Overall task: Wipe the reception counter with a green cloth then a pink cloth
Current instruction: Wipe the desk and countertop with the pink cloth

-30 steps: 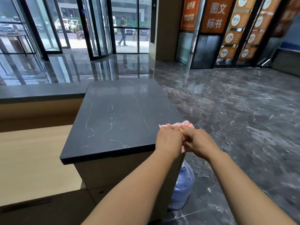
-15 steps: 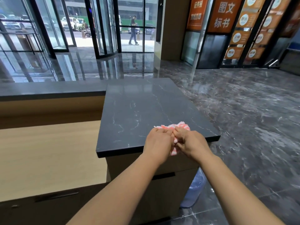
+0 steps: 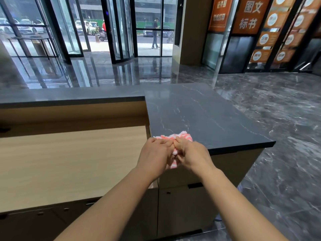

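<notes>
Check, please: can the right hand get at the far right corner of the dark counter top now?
Probably yes, perhaps with a lean. The right hand and left hand hold the pink cloth at the near edge, and nothing lies on the counter top between them and that corner.

Glossy dark marble floor (image 3: 278,119); daylit glass revolving door (image 3: 119,32); tan pillar (image 3: 188,32); orange signs (image 3: 248,14) right.

A wide orange sign (image 3: 250,14) on the shopfront reads 图文 above 标书. The narrower orange sign (image 3: 221,13) left of it ends in 打印; its other characters are blurred.
</notes>
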